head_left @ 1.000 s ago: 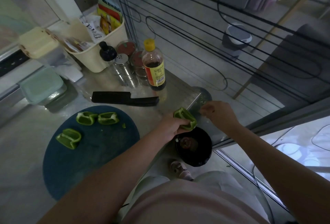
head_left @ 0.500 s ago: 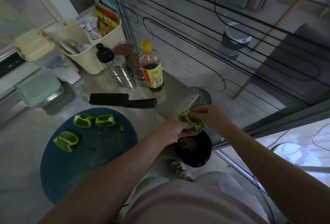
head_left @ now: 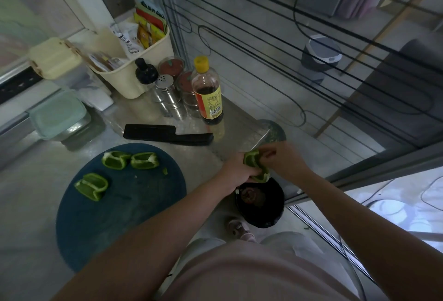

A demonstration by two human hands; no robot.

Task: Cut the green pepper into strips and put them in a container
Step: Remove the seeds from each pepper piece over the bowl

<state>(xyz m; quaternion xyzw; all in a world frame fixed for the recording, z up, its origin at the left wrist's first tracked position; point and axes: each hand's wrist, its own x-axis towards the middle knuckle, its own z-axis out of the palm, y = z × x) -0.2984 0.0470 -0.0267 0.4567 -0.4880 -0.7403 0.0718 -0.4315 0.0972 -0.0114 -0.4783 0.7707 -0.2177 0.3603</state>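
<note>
Head: left hand (head_left: 236,169) and right hand (head_left: 284,159) grip curved (glossy) pepper piece (head_left: 251,157).

A sauce bottle (head_left: 208,94) with a yellow cap stands upright on the steel counter (head_left: 28,195). Just left of it crowd a near jar (head_left: 186,85) and a far jar (head_left: 171,67), both red-lidded, a metal shaker (head_left: 166,89) and a black-topped bottle (head_left: 145,73). Further left sits a cream basket (head_left: 130,82) stuffed with packets, then a cream-lidded box (head_left: 56,58). Below the sauce bottle, off the counter's edge, is a black bin (head_left: 268,214). Well right of it, behind glass, stands a grey bin (head_left: 321,56).
</note>
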